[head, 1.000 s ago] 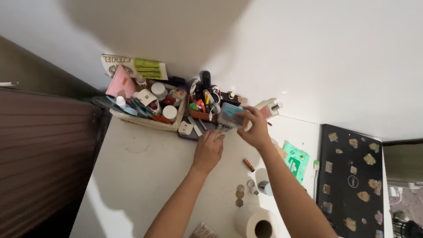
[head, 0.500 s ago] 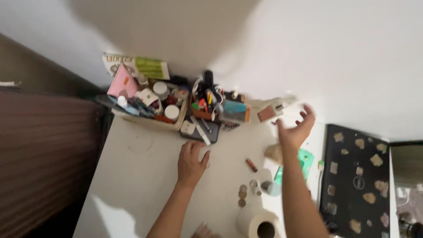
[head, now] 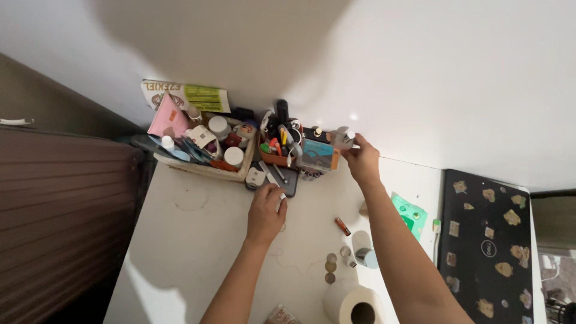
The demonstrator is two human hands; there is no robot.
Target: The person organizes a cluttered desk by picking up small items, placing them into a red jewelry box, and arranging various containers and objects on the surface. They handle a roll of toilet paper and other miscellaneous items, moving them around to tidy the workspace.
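1. Right hand (head: 363, 162): fingers pinch a small clear, round-capped bottle (head: 343, 137), held at the wall just right of the teal box (head: 318, 154).
2. Left hand (head: 266, 211): fingers curled on a slim white, stick-like item (head: 281, 196), too small to identify, beside the dark flat tray (head: 289, 180).
3. Desk (head: 198, 240): matte white top bearing coins (head: 327, 266), a paper roll (head: 354, 303) and a sticker-covered black laptop (head: 483, 246).

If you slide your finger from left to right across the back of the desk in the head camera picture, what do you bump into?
Pink card → basket of jars → orange pen holder → teal box → right hand → green packet → black laptop.
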